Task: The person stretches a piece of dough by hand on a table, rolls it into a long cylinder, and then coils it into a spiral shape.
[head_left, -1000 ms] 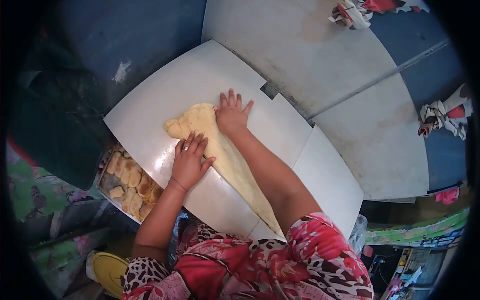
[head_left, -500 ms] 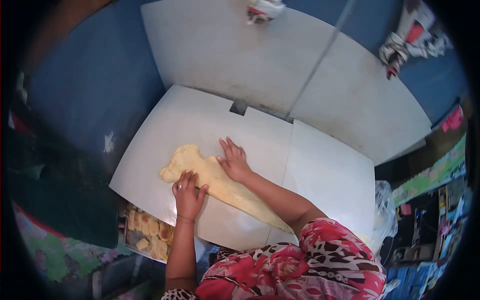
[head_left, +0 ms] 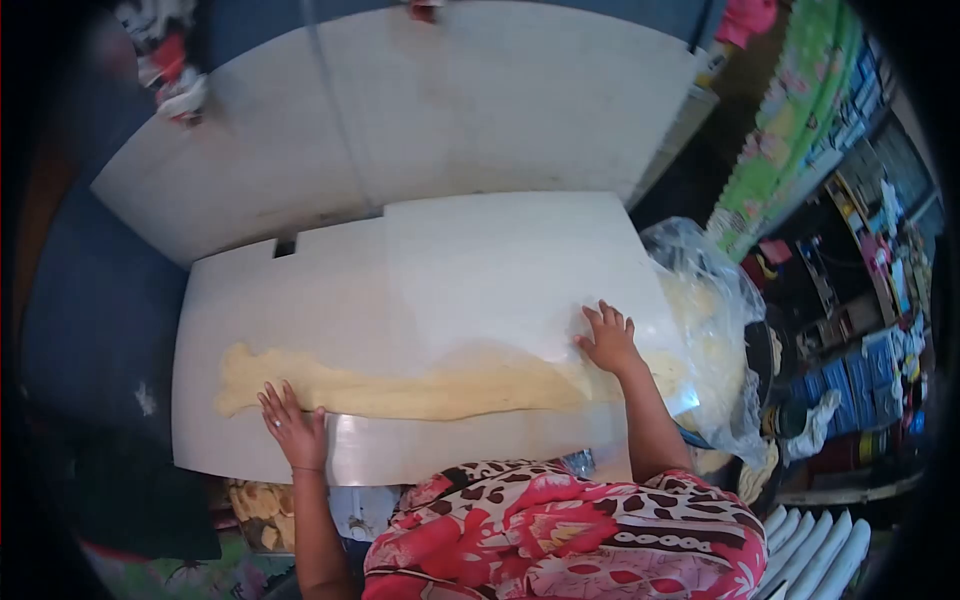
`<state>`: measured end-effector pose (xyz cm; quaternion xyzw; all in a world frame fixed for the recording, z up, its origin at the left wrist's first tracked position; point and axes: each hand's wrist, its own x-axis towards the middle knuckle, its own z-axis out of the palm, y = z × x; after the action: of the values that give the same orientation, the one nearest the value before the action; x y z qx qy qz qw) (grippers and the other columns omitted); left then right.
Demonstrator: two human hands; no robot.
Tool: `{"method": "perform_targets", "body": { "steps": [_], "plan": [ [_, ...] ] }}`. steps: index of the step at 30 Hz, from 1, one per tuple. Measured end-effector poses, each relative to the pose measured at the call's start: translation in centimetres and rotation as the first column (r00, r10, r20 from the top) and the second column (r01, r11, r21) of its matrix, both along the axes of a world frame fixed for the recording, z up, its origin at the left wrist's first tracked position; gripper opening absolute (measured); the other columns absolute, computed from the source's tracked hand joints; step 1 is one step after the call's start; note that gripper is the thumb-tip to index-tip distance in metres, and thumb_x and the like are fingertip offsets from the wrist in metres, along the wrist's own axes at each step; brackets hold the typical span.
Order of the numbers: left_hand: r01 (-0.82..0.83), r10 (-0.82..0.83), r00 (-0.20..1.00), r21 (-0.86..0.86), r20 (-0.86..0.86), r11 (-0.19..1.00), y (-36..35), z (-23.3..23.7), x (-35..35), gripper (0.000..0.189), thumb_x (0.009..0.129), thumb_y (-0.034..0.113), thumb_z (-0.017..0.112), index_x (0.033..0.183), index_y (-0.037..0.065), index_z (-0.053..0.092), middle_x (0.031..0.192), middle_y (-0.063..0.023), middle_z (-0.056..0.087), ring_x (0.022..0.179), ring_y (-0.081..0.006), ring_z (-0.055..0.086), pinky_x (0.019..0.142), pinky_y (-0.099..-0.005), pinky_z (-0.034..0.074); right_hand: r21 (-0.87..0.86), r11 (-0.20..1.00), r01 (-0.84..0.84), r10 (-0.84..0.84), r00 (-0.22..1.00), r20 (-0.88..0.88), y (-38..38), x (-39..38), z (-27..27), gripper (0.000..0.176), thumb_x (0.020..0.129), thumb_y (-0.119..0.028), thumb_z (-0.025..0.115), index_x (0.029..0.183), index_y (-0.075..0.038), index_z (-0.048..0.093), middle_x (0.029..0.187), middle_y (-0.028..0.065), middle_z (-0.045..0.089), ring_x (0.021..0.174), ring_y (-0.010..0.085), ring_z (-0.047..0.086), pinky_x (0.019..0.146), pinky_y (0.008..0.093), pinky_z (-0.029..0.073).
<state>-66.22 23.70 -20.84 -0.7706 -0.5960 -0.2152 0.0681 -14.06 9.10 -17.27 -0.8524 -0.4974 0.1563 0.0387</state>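
The long strip of dough point(head_left: 430, 390) runs nearly the full width of the white table point(head_left: 480, 280), parallel to its near edge with a narrow bare band in front of it. Behind the strip, the far half of the table lies bare up to a notch in its back edge.

Both hands are open and flat, gripping nothing. The left hand point(head_left: 290, 425) has its fingers spread at the dough's left stretch, and the right hand point(head_left: 608, 340) presses on the right end. Just past that, a clear plastic bag point(head_left: 715, 320) crowds the table's right edge.

2 pale panels point(head_left: 450, 110) stand behind the table. A tray of baked pieces point(head_left: 255, 500) sits below the near-left corner.
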Motion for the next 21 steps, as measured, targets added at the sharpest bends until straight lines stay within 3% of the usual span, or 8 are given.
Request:
{"method": "perform_targets", "body": {
  "steps": [3, 5, 7, 8, 10, 13, 17, 21],
  "plan": [
    [0.124, -0.126, 0.991, -0.034, -0.054, 0.992, -4.6, -0.6, 7.3, 0.08, 0.087, 0.054, 0.054, 0.148, 0.009, 0.029, 0.156, -0.0212, 0.013, 0.144, -0.0417, 0.009, 0.115, -0.0538, 0.009, -0.043, 0.996, 0.074, -0.074, 0.997, 0.007, -3.4, 4.4, 0.1, 0.068, 0.088, -0.043, 0.058, 0.145, -0.016, 0.032, 0.154, 0.0179, 0.02, 0.142, 0.0365, 0.019, 0.11, 0.0641, 0.012],
    [0.283, -0.288, 0.955, -0.072, -0.065, 0.956, -7.8, -0.9, 12.3, 0.081, 0.087, 0.055, 0.053, 0.149, 0.01, 0.026, 0.157, -0.0208, 0.011, 0.144, -0.043, 0.007, 0.115, -0.0552, 0.006, 0.127, 0.987, 0.094, -0.109, 0.987, 0.117, -4.5, 6.7, 1.3, 0.07, 0.088, -0.04, 0.06, 0.146, -0.017, 0.03, 0.154, 0.0182, 0.02, 0.141, 0.0367, 0.02, 0.109, 0.0645, 0.014],
    [0.373, -0.38, 0.922, -0.095, -0.075, 0.923, -10.7, -1.2, 17.3, 0.08, 0.088, 0.052, 0.054, 0.15, 0.011, 0.025, 0.157, -0.0197, 0.01, 0.144, -0.0432, 0.006, 0.115, -0.0554, 0.005, 0.545, 0.836, 0.063, -0.181, 0.969, 0.166, -4.9, 8.2, 3.6, 0.074, 0.087, -0.037, 0.063, 0.147, -0.013, 0.028, 0.153, 0.0192, 0.021, 0.141, 0.0368, 0.02, 0.109, 0.0634, 0.013],
    [0.449, -0.46, 0.884, -0.121, -0.084, 0.885, -12.0, -1.4, 19.8, 0.082, 0.087, 0.055, 0.054, 0.15, 0.011, 0.025, 0.157, -0.0197, 0.01, 0.144, -0.043, 0.006, 0.115, -0.0563, 0.004, 0.541, 0.839, 0.068, -0.181, 0.971, 0.157, -5.0, 8.8, 5.0, 0.074, 0.087, -0.037, 0.063, 0.147, -0.013, 0.028, 0.153, 0.0192, 0.021, 0.141, 0.0368, 0.02, 0.109, 0.0634, 0.013],
    [0.522, -0.538, 0.838, -0.151, -0.095, 0.84, -14.2, -1.4, 24.3, 0.084, 0.086, 0.057, 0.054, 0.15, 0.012, 0.026, 0.157, -0.0197, 0.011, 0.144, -0.0428, 0.006, 0.114, -0.0571, 0.004, 0.945, 0.324, -0.041, -0.194, 0.975, 0.109, -5.1, 10.1, 6.9, 0.076, 0.086, -0.034, 0.065, 0.147, -0.007, 0.027, 0.152, 0.0204, 0.022, 0.141, 0.0371, 0.02, 0.11, 0.0622, 0.01],
    [0.616, -0.645, 0.757, -0.218, -0.102, 0.757, -16.6, -1.2, 30.0, 0.085, 0.084, 0.06, 0.055, 0.149, 0.012, 0.028, 0.156, -0.0193, 0.014, 0.144, -0.0417, 0.007, 0.114, -0.0566, 0.005, 0.945, 0.277, -0.173, -0.074, 0.977, 0.201, -5.1, 11.9, 4.4, 0.078, 0.087, -0.035, 0.064, 0.146, -0.003, 0.025, 0.151, 0.0214, 0.024, 0.141, 0.0379, 0.019, 0.111, 0.0614, 0.005],
    [0.714, -0.748, 0.661, -0.261, -0.057, 0.65, -19.1, -0.3, 36.5, 0.082, 0.084, 0.058, 0.056, 0.147, 0.011, 0.032, 0.154, -0.0184, 0.021, 0.144, -0.0391, 0.014, 0.115, -0.054, 0.009, 0.375, 0.834, -0.403, 0.281, 0.898, 0.34, -4.9, 13.6, -6.3, 0.071, 0.092, -0.046, 0.051, 0.149, -0.013, 0.026, 0.151, 0.0197, 0.028, 0.142, 0.0348, 0.02, 0.11, 0.0632, 0.004],
    [0.755, -0.787, 0.617, -0.295, 0.017, 0.586, -21.0, -0.2, 42.2, 0.073, 0.086, 0.052, 0.058, 0.142, 0.01, 0.039, 0.151, -0.017, 0.029, 0.142, -0.0375, 0.02, 0.115, -0.0528, 0.012, 0.472, 0.751, -0.461, 0.246, 0.86, 0.448, -2.3, 17.9, -5.6, 0.068, 0.093, -0.05, 0.046, 0.149, -0.017, 0.026, 0.152, 0.0165, 0.027, 0.141, 0.0333, 0.024, 0.109, 0.0657, 0.004]
  ]
}}
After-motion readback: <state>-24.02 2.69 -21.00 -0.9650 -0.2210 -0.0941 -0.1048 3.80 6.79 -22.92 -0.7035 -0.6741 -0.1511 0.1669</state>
